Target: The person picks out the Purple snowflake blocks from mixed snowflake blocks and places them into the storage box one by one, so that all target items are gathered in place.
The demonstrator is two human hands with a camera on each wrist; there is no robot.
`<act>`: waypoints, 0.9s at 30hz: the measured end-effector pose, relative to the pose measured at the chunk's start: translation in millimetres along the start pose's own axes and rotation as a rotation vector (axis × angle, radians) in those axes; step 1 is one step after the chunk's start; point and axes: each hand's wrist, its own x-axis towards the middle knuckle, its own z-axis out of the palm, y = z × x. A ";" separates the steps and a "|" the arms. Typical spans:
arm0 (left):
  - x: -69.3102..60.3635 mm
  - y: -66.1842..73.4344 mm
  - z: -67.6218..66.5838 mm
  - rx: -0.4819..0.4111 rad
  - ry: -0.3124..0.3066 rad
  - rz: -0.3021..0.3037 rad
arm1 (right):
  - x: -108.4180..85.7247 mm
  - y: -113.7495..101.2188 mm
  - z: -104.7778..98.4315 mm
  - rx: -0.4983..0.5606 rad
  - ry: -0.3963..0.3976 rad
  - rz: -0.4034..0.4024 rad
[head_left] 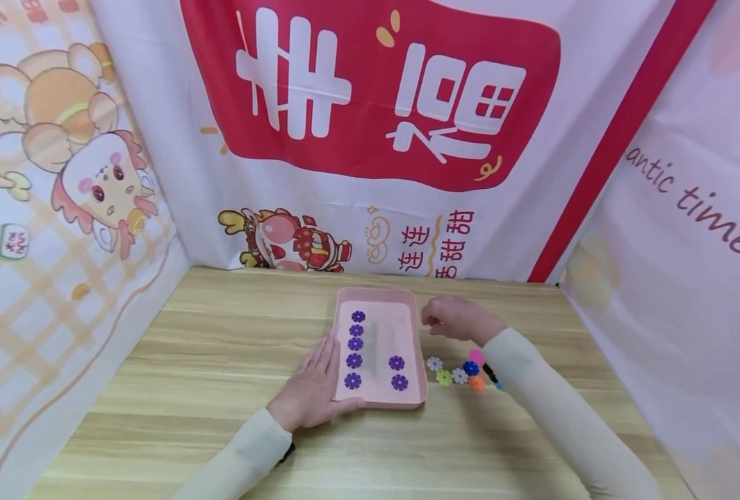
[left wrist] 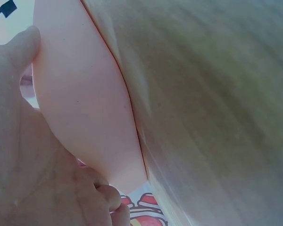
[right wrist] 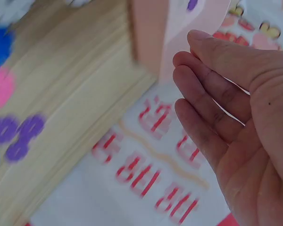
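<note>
A shallow pink tray [head_left: 379, 403] lies on the table with a column of several purple snowflake discs [head_left: 354, 361] along its left side. Two more purple discs [head_left: 398, 382] sit at its lower right. My left hand [head_left: 310, 389] holds the tray's near left corner, its thumb along the near rim and its fingers along the left wall. In the left wrist view, the thumb rests on the rim of the tray [left wrist: 85, 84]. Just outside the tray's right wall, my right hand [head_left: 460, 318] hovers with loosely bent fingers; in the right wrist view, nothing shows between the fingertips [right wrist: 198, 35].
Right of the tray lies a loose group of snowflake discs: white [head_left: 434, 363], yellow-green [head_left: 444, 377], blue [head_left: 471, 368], pink [head_left: 477, 357] and orange [head_left: 477, 383]. Purple discs [right wrist: 16, 150] lie near them, hidden by the right sleeve in the head view. Printed curtains [head_left: 376, 160] border the wooden table.
</note>
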 end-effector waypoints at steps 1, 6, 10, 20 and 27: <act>-0.5 -0.5 -0.1 0.001 0.000 0.002 | -5.2 6.7 -0.8 -0.002 0.001 0.015; -2.6 -2.1 -1.1 0.013 0.011 0.010 | -29.3 42.0 0.3 0.022 0.004 0.089; -2.9 -2.0 -2.8 0.017 0.020 0.012 | -45.0 66.3 5.5 0.049 0.011 0.140; -0.3 1.3 -1.8 -0.003 0.002 0.018 | -65.7 97.4 38.3 0.162 -0.024 0.326; -0.1 0.9 -0.8 -0.009 0.001 0.009 | -64.2 109.9 58.3 0.211 -0.010 0.363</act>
